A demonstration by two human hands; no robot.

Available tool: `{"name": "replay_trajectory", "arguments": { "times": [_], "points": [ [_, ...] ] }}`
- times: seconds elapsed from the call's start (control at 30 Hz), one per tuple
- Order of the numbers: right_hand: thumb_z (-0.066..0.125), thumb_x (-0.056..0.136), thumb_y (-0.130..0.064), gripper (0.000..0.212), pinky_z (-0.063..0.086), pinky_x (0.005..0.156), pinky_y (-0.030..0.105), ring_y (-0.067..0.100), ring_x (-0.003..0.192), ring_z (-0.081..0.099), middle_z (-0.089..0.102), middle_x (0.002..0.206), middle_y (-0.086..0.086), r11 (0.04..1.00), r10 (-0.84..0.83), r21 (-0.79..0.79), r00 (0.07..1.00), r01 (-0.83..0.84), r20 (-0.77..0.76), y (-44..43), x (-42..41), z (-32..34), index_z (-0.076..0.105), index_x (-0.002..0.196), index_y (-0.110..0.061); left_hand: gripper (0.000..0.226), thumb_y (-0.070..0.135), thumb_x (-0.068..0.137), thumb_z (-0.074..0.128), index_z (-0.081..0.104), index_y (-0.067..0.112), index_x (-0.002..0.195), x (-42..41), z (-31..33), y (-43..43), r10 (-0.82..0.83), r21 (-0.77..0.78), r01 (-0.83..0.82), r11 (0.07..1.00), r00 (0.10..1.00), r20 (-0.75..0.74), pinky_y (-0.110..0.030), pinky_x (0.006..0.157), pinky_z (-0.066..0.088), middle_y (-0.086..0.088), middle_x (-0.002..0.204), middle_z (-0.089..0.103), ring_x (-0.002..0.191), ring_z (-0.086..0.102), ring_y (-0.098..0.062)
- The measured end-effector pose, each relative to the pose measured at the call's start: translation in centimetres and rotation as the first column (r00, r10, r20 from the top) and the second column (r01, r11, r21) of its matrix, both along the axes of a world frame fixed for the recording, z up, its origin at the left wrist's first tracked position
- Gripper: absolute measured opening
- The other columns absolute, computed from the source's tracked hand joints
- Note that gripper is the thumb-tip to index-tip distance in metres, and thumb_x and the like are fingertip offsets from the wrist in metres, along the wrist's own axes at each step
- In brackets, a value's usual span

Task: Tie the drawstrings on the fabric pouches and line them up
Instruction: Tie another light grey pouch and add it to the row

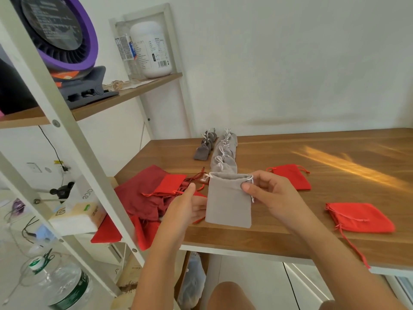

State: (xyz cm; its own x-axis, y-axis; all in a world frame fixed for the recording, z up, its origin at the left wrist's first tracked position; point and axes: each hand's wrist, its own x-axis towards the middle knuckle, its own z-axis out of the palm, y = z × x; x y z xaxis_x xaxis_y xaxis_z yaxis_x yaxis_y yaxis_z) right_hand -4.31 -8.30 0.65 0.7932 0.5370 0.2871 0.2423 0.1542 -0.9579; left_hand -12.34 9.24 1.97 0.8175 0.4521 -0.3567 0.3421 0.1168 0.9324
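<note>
A flat rectangular light grey pouch (228,202) of soft fabric is held upright in the air just above the near edge of the brown wooden table (312,153), its mouth not yet drawn shut. Its upper right corner is pinched between the thumb and curled fingers of the right hand (268,193), right at the cord channel. The left hand (190,206) is laid with fairly straight fingers behind the left edge, the thumb lifted clear. The pouch is judged light, limp and empty, likely to fold wherever it is not supported. It is best taken by the thin white drawstrings (206,177) that stick out at both top corners, which look slippery and easily dropped. Behind it, a row of tied pale grey pouches (224,153) is lined up beside smaller dark grey pouches (204,146), and untied flat red pouches (362,218) are scattered around. On the shelf, a white plastic bottle (152,50) carries a printed label and barcode, too small to be read. A few grey letters are seen on a white box (87,193) lower down, but cannot be read with certainty.
</note>
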Motion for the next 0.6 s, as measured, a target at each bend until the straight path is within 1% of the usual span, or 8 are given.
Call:
{"name": "replay_trajectory", "arguments": {
  "times": [0.07, 0.1, 0.17, 0.23, 0.3, 0.33, 0.47, 0.6],
  "points": [
    [0.067, 0.086, -0.006, 0.007, 0.047, 0.066, 0.019, 0.007, 0.072, 0.062, 0.072, 0.079, 0.001, 0.995, 0.01, -0.096, 0.999, -0.007, 0.037, 0.2, -0.1, -0.5, 0.073, 0.088, -0.01, 0.057, 0.033, 0.104, 0.026, 0.059, -0.011, 0.117, 0.1, 0.3, -0.7, 0.001, -0.038, 0.002, 0.999, 0.996, 0.085, -0.026, 0.084, 0.044, -0.023, 0.118, 0.061, 0.103, 0.062, -0.029],
    [0.069, 0.085, -0.006, 0.007, 0.047, 0.068, 0.02, 0.008, 0.073, 0.062, 0.073, 0.082, 0.003, 0.991, 0.023, -0.133, 0.999, -0.017, 0.042, 0.3, -0.2, -0.7, 0.074, 0.087, -0.011, 0.052, 0.029, 0.104, 0.027, 0.061, -0.01, 0.112, 0.1, 0.6, -0.9, 0.015, -0.073, -0.007, 0.997, 0.993, 0.119, -0.028, 0.086, 0.043, -0.025, 0.118, 0.059, 0.101, 0.062, -0.029],
    [0.071, 0.083, -0.006, 0.01, 0.048, 0.07, 0.022, 0.009, 0.073, 0.061, 0.074, 0.082, 0.005, 0.986, 0.033, -0.164, 0.998, -0.025, 0.046, 0.5, -0.6, -1.1, 0.076, 0.085, -0.014, 0.043, 0.021, 0.103, 0.033, 0.066, -0.005, 0.101, 0.3, 0.8, -1.2, 0.015, -0.026, -0.011, 1.0, 0.986, 0.168, -0.026, 0.082, 0.049, -0.024, 0.116, 0.062, 0.09, 0.064, -0.026],
    [0.071, 0.083, -0.007, 0.021, 0.046, 0.069, 0.022, 0.008, 0.069, 0.058, 0.072, 0.077, -0.001, 0.984, 0.012, -0.179, 0.997, 0.001, 0.072, 0.5, -0.8, -1.2, 0.077, 0.081, -0.027, 0.035, 0.018, 0.101, 0.04, 0.071, 0.002, 0.099, 0.0, 0.4, -1.1, -0.021, 0.072, 0.003, 0.997, 0.968, 0.25, -0.025, 0.079, 0.054, -0.016, 0.107, 0.071, 0.095, 0.068, -0.028],
    [0.071, 0.084, -0.011, 0.03, 0.044, 0.066, 0.022, 0.007, 0.066, 0.055, 0.068, 0.071, -0.009, 0.979, -0.027, -0.197, 0.993, 0.049, 0.114, 0.2, -0.8, -1.3, 0.076, 0.075, -0.04, 0.033, 0.022, 0.101, 0.043, 0.073, 0.011, 0.093, -0.4, -0.5, -1.0, -0.015, 0.097, -0.018, 0.995, 0.946, 0.324, -0.022, 0.075, 0.057, -0.008, 0.095, 0.075, 0.097, 0.07, -0.023],
    [0.071, 0.085, -0.013, 0.031, 0.043, 0.065, 0.021, 0.006, 0.064, 0.053, 0.065, 0.068, -0.011, 0.973, -0.049, -0.218, 0.988, 0.081, 0.147, 0.0, -0.7, -1.4, 0.075, 0.074, -0.041, 0.034, 0.024, 0.101, 0.043, 0.073, 0.012, 0.093, -0.6, -0.6, -1.1, -0.009, 0.1, -0.03, 0.994, 0.932, 0.363, -0.02, 0.074, 0.056, -0.006, 0.094, 0.075, 0.095, 0.07, -0.02],
    [0.065, 0.089, -0.012, 0.014, 0.043, 0.067, 0.027, 0.011, 0.066, 0.055, 0.063, 0.069, -0.004, 0.887, -0.064, -0.41, 0.937, 0.211, 0.344, -0.8, -0.7, -1.6, 0.075, 0.083, -0.02, 0.034, 0.028, 0.1, 0.042, 0.07, 0.009, 0.098, -0.5, -0.4, -2.0, 0.077, 0.005, -0.091, 0.996, 0.864, 0.498, -0.018, 0.067, 0.055, -0.006, 0.092, 0.075, 0.088, 0.071, -0.014],
    [0.061, 0.093, -0.017, 0.015, 0.044, 0.07, 0.03, 0.012, 0.072, 0.056, 0.063, 0.074, 0.0, 0.844, -0.021, -0.477, 0.904, 0.245, 0.427, -1.1, -0.9, -1.4, 0.072, 0.084, -0.016, 0.035, 0.03, 0.101, 0.041, 0.07, 0.012, 0.097, 0.0, 0.1, -2.3, 0.115, -0.052, -0.104, 0.993, 0.83, 0.545, -0.02, 0.06, 0.055, -0.006, 0.084, 0.074, 0.074, 0.069, -0.012]
  ]
}}
